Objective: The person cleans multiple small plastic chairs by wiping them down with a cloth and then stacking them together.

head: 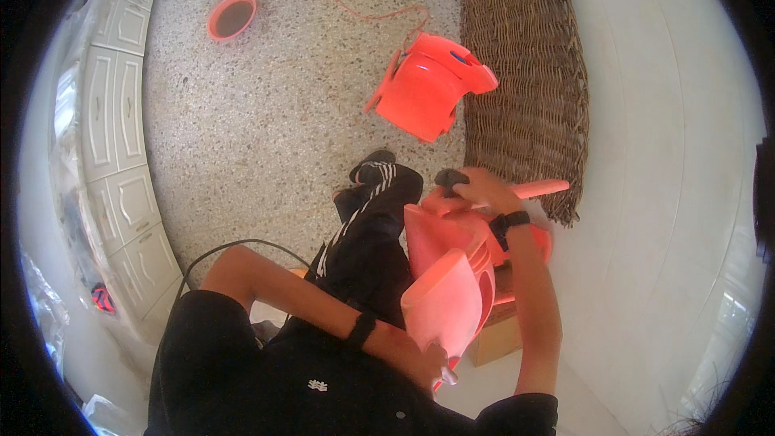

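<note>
A large moulded pink-red plastic piece point(442, 303), possibly part of a child's ride-on toy, stands in front of me, beside my legs. My left hand point(433, 366) grips its near end, low by my waist; the fingers are partly hidden. At the far end, my right hand point(481, 186) holds a dark scrubbing pad or wadded cloth point(451, 180) against the plastic. A pink handle bar point(545, 188) sticks out to the right beyond that hand. Beneath the piece, a cardboard box point(496, 342) shows in part.
Another red plastic piece point(418, 94) lies on the speckled floor point(260, 121) ahead. A pink basin point(212, 24) with dark contents stands farther off, near a thin red hose or cord point(363, 15). A woven wicker panel point(521, 72) borders the white wall point(642, 103). White cabinets point(115, 109) line the left.
</note>
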`<act>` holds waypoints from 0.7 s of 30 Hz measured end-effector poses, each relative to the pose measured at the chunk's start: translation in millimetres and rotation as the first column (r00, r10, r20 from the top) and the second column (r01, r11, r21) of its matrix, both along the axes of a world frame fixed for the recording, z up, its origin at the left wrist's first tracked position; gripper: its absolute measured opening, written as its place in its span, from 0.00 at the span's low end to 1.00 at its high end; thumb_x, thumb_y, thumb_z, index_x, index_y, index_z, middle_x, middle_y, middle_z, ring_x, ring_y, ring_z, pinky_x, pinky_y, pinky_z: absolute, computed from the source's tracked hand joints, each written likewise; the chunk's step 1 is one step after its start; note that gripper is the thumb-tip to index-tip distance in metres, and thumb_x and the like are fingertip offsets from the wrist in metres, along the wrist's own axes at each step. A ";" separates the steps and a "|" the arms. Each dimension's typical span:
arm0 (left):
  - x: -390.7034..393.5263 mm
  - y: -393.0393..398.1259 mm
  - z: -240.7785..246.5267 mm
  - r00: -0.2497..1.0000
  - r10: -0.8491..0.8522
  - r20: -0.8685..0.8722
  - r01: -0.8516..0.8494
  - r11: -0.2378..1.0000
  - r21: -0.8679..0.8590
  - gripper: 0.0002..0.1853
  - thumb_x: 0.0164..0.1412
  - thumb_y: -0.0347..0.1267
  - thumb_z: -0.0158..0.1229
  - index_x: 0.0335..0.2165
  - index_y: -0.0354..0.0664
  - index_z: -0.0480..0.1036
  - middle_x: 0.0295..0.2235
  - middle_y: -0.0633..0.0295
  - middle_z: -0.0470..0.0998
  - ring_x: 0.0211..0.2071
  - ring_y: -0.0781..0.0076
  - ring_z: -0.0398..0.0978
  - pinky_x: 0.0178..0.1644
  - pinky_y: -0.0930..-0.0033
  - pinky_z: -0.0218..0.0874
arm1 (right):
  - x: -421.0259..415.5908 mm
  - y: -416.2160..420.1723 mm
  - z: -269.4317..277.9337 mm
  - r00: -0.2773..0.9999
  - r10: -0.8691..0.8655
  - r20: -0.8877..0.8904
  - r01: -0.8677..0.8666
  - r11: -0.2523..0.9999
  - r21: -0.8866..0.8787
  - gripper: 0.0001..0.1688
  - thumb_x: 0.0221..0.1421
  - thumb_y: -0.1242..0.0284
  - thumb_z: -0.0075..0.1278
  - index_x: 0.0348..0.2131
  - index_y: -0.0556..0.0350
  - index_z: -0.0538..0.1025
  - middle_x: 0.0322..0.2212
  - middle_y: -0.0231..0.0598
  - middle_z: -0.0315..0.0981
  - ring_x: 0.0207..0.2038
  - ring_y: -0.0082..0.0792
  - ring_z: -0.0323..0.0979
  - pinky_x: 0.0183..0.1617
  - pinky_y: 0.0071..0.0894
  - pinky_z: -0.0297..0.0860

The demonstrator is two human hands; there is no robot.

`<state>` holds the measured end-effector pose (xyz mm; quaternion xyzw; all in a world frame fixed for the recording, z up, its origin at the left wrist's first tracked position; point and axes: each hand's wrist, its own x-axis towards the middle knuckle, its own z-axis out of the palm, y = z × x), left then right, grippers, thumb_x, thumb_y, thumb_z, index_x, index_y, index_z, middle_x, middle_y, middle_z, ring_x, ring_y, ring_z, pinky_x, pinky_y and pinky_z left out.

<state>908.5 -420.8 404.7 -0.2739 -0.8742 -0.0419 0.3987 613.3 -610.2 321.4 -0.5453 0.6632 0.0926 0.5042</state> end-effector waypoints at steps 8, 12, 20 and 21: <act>-0.8 -72.9 45.1 0.693 -0.665 0.279 0.407 0.680 0.610 0.07 0.64 0.27 0.50 0.33 0.31 0.67 0.36 0.40 0.72 0.29 0.43 0.78 0.33 0.51 0.76 | -91.5 18.6 8.3 0.976 -0.083 -0.199 0.083 0.996 -0.008 0.26 0.55 0.65 0.49 0.51 0.59 0.75 0.40 0.49 0.80 0.43 0.43 0.75 0.52 0.39 0.69; 5.6 -66.9 45.5 0.447 -0.853 0.271 0.250 0.410 0.877 0.14 0.64 0.34 0.54 0.36 0.30 0.67 0.33 0.38 0.75 0.32 0.37 0.78 0.38 0.45 0.71 | -141.7 35.0 41.0 0.946 -0.256 -0.200 0.268 0.963 0.035 0.26 0.57 0.64 0.48 0.52 0.59 0.75 0.40 0.47 0.79 0.43 0.40 0.74 0.53 0.40 0.68; 26.7 -96.3 52.1 0.492 -0.838 0.237 0.346 0.438 0.830 0.11 0.61 0.29 0.51 0.27 0.29 0.68 0.34 0.44 0.71 0.30 0.48 0.76 0.37 0.51 0.73 | -186.2 96.0 85.3 0.581 -0.437 -0.687 0.267 0.899 -0.346 0.33 0.60 0.58 0.51 0.57 0.59 0.71 0.52 0.57 0.74 0.56 0.60 0.71 0.58 0.53 0.67; 33.6 -106.3 59.1 0.502 -0.823 0.265 0.385 0.487 0.784 0.11 0.61 0.26 0.48 0.23 0.29 0.69 0.37 0.46 0.69 0.28 0.53 0.76 0.38 0.54 0.75 | -175.7 96.5 103.2 0.521 -0.510 -0.685 0.315 0.860 -0.401 0.33 0.61 0.58 0.50 0.57 0.61 0.71 0.53 0.57 0.73 0.56 0.60 0.70 0.59 0.53 0.66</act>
